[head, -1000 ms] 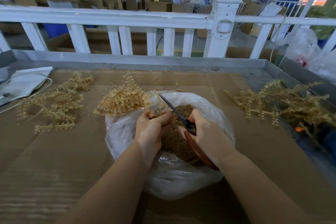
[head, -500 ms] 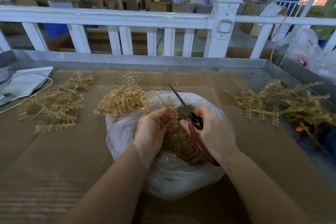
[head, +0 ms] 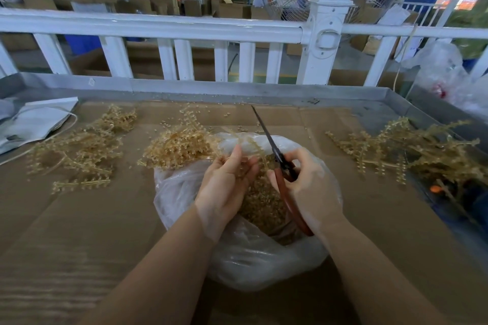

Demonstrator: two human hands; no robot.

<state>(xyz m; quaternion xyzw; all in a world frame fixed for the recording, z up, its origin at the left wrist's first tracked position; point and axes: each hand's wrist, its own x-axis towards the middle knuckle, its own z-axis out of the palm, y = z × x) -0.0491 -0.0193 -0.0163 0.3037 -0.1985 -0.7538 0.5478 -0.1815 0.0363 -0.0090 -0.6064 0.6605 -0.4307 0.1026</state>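
Observation:
A clear plastic bag (head: 248,261) lies open on the cardboard in front of me, filled with small amber plastic bits (head: 261,203). My right hand (head: 309,187) grips red-handled scissors (head: 277,158), the blades closed and pointing up and away. My left hand (head: 227,182) hovers over the bag's mouth with fingers stretched out, a thin amber sprig (head: 253,148) blurred at its fingertips. A heap of amber branched sprigs (head: 179,145) lies just left of the bag's far rim.
More amber sprigs lie at the left (head: 79,148) and the right (head: 401,150) of the cardboard-lined metal table (head: 237,91). A white paper with a cord (head: 34,121) sits far left. A white railing (head: 184,29) runs behind; plastic bags (head: 443,71) at far right.
The scissors have swung upward and to the right with my right hand. My left hand opened from a pinch, its fingers now stretched out over the bag.

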